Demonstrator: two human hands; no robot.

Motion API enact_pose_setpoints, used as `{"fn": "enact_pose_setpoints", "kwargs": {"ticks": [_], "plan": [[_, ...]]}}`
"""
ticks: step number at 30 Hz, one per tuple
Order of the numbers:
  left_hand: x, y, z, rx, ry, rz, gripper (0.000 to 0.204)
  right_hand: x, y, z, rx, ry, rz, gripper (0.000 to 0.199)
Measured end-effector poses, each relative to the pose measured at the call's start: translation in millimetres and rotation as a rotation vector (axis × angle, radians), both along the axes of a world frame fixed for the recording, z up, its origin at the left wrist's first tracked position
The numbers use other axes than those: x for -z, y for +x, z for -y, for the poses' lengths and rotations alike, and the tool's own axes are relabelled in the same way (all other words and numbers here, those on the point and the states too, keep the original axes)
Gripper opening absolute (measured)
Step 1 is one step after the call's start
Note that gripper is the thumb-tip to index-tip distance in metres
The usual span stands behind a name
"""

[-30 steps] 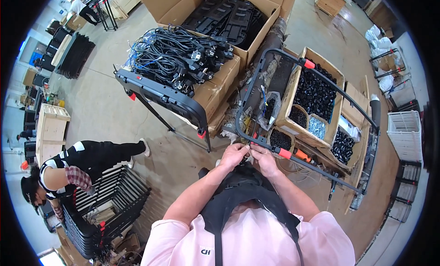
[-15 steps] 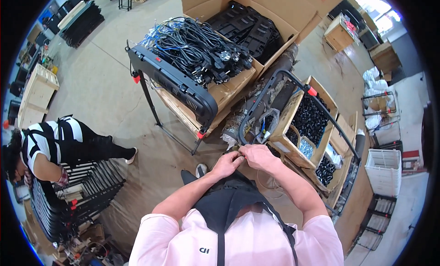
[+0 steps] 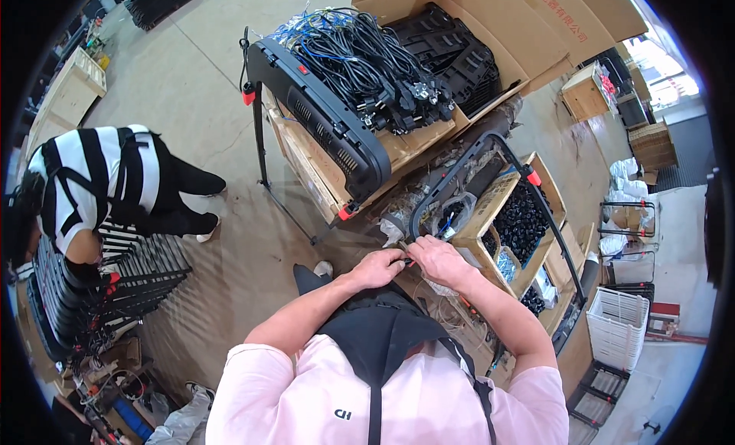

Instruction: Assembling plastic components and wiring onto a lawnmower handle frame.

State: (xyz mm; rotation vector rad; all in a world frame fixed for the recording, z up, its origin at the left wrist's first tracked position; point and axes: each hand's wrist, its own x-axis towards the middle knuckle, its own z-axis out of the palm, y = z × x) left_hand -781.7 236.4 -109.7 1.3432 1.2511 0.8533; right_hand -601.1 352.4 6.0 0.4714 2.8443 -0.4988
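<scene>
Side by side in front of my apron, both my hands work close together. My left hand (image 3: 377,269) is closed with thumb and fingertips pinched, and a small dark piece shows by them. My right hand (image 3: 439,262) is curled, its fingertips meeting the left ones. What the fingers hold is too small and covered to name. Just beyond the right hand is the bent lower corner of a black tubular frame (image 3: 458,177) with a red clip (image 3: 534,178). I cannot tell whether the fingers touch this frame.
A black panel on legs (image 3: 321,127) stands ahead, beside a pile of black power cords (image 3: 356,70). Black plastic parts fill a cardboard box (image 3: 528,43). Right, a wooden bin (image 3: 490,242) holds black knobs and screws. Left, a person (image 3: 115,169) bends over stacked black frames (image 3: 138,280).
My view has shifted, so the bench and boxes sit farther right. Both hands stay together with little change. The person on the left still bends over the stacked frames.
</scene>
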Motion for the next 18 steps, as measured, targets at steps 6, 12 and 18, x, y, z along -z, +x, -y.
{"fn": "enact_pose_setpoints", "kwargs": {"ticks": [6, 12, 18], "plan": [[-6, -7, -4, 0.054, -0.065, 0.053, 0.032, -2, 13, 4, 0.17, -0.012, 0.005, 0.019], [-17, -15, -10, 0.097, -0.191, 0.084, 0.031, -1, 12, 9, 0.317, -0.191, -0.197, 0.014], [-14, -14, -15, 0.085, -0.226, 0.105, 0.03, 4, 10, 14, 0.251, -0.171, -0.363, 0.015]]}}
